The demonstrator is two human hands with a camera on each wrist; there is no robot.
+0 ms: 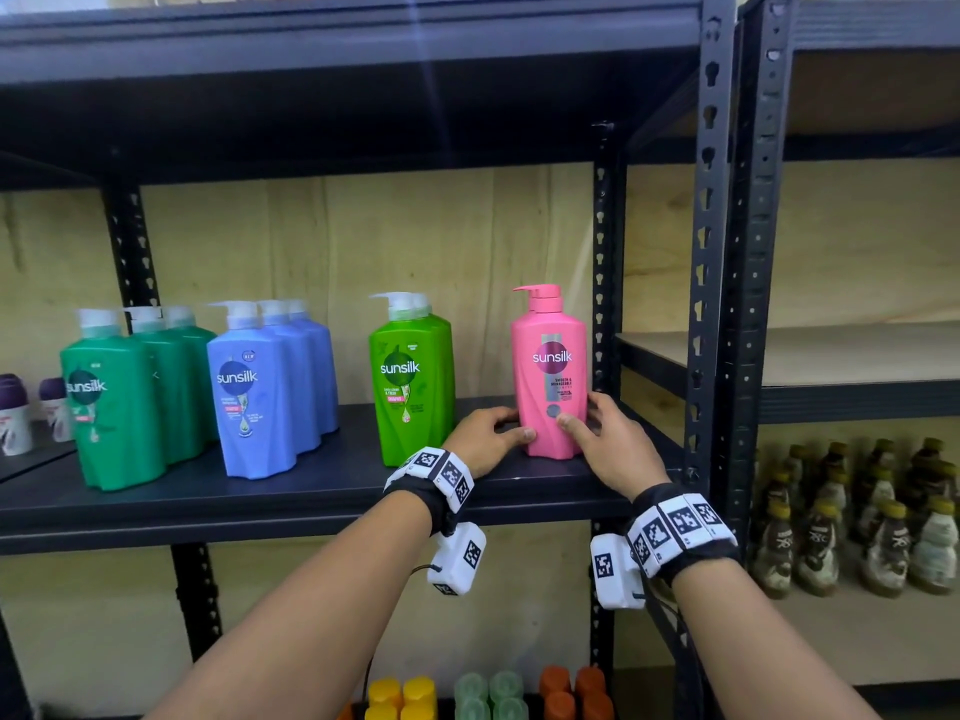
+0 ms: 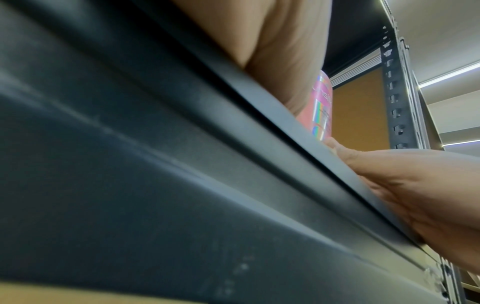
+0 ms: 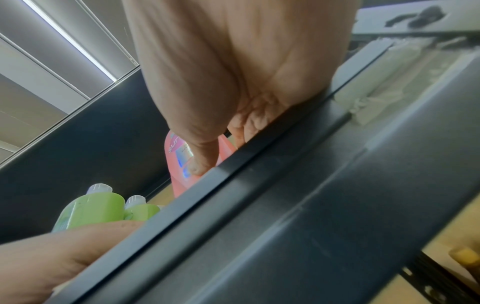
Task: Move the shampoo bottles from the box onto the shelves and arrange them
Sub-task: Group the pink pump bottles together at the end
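Pink Sunsilk pump bottle upright on dark shelf board, right end of row, just beside rear perforated upright. Left hand and right hand both low on bottle, one per side; thumbs pressed on front face, other fingers curled round the flanks, so both grasping the base, not released. Right wrist view confirms right thumb flat on label zone; left wrist view shows only a sliver of pink bottle above shelf lip. Label facing forward, pump spout pointing left. Light green Sunsilk bottles stand apart to the left with a clear gap; blue bottles and dark green bottles further left in tight files. Box not in view. Risks, judged: tall narrow bottle held only at base, so a sideways nudge or uneven release likely tips the top toward the upright or toward green neighbour. Push too far right or back: shoulder knocks post, label twists off square. Pull forward: foot nears front lip, fall to lower shelf possible. Smooth plastic, some slip under thumbs likely.
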